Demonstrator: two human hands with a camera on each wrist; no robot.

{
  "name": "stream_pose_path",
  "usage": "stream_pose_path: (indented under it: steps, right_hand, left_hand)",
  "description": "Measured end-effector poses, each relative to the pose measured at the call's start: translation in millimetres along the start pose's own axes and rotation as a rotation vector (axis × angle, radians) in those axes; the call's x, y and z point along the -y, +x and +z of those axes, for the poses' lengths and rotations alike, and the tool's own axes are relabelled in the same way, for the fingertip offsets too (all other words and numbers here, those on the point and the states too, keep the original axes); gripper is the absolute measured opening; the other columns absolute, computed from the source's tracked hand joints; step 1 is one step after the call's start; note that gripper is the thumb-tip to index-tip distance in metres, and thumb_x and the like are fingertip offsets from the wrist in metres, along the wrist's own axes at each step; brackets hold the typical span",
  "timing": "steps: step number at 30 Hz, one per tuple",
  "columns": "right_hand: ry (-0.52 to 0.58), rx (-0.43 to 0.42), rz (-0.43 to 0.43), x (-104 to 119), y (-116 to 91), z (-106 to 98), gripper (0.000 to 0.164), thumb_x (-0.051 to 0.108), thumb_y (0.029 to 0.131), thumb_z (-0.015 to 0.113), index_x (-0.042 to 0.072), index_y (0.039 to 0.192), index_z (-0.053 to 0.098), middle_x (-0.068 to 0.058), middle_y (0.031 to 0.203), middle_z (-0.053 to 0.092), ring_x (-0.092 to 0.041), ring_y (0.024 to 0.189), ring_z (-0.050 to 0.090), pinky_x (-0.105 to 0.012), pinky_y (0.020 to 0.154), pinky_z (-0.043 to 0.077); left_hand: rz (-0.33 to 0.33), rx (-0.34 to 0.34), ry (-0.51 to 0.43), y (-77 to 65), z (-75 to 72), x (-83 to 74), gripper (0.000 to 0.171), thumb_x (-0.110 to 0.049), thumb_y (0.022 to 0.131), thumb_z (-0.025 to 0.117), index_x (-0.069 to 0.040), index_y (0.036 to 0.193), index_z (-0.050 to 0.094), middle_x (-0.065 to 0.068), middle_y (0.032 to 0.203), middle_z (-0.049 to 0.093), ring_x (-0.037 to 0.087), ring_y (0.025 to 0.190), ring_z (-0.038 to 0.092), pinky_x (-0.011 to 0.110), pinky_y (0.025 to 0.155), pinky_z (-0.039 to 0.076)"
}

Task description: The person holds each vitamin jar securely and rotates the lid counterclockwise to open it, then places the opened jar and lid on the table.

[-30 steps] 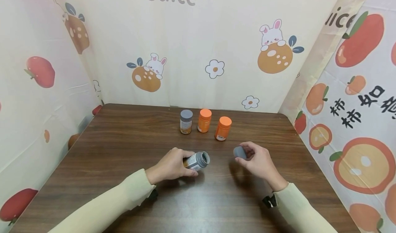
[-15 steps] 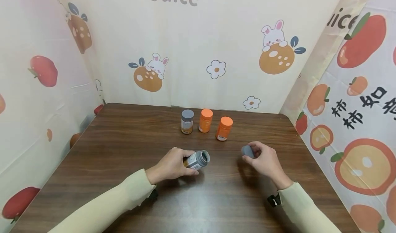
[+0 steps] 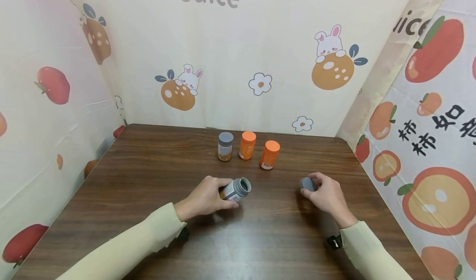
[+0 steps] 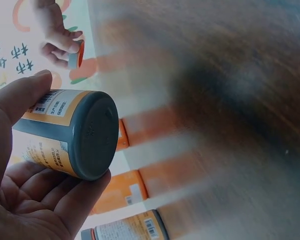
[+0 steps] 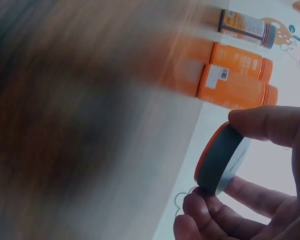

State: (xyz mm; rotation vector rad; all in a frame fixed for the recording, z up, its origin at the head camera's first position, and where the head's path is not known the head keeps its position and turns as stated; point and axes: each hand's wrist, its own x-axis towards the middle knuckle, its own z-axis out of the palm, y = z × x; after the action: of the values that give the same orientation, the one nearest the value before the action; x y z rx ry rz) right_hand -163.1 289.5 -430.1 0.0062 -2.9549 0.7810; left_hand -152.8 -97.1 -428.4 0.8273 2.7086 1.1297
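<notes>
My left hand (image 3: 205, 197) grips an uncapped grey bottle (image 3: 235, 190), tilted so its mouth points up and to the right. In the left wrist view the grey base of that bottle (image 4: 97, 135) faces the camera, thumb and fingers around its labelled side. Off to the right, my right hand (image 3: 327, 194) pinches a grey cap (image 3: 308, 184) above the table. The right wrist view shows the cap (image 5: 219, 160) between thumb and fingers, with an orange rim along one edge. What lies inside the bottle cannot be made out.
Behind the hands stand a capped grey bottle (image 3: 225, 147) and two orange bottles, one in the middle (image 3: 247, 146) and one at right (image 3: 269, 155). They stand upright on the brown wooden table (image 3: 167, 160). A printed curtain (image 3: 230, 56) rises behind the table's far edge.
My right hand has moved to the right with the cap, away from the bottle. The left hand and its bottle have barely shifted. The standing bottles have not moved.
</notes>
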Motion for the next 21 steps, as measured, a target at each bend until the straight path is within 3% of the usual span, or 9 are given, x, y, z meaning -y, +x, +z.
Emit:
stream_pose_path:
  steps: [12,21]
  right_hand:
    - [-0.068,0.055,0.067,-15,2,0,0.059,0.037,0.085,0.082,0.006,0.132,0.064,-0.021,0.114,0.068,-0.032,0.095,0.064,-0.046,0.073,0.051]
    - [-0.105,0.091,0.094,-19,3,-1,0.062,0.039,0.084,0.081,0.004,0.132,0.064,-0.021,0.113,0.067,-0.031,0.09,0.062,-0.043,0.068,0.049]
  left_hand:
    - [0.001,-0.073,-0.022,-1.8,-0.3,3.5,0.044,-0.034,0.08,0.089,-0.021,0.119,0.072,-0.01,0.096,0.071,0.008,0.081,0.064,0.026,0.071,0.054]
    - [0.0,-0.16,-0.069,-1.8,-4.3,5.5,0.05,-0.027,0.078,0.092,-0.013,0.121,0.071,-0.005,0.103,0.074,0.012,0.088,0.067,0.03,0.077,0.055]
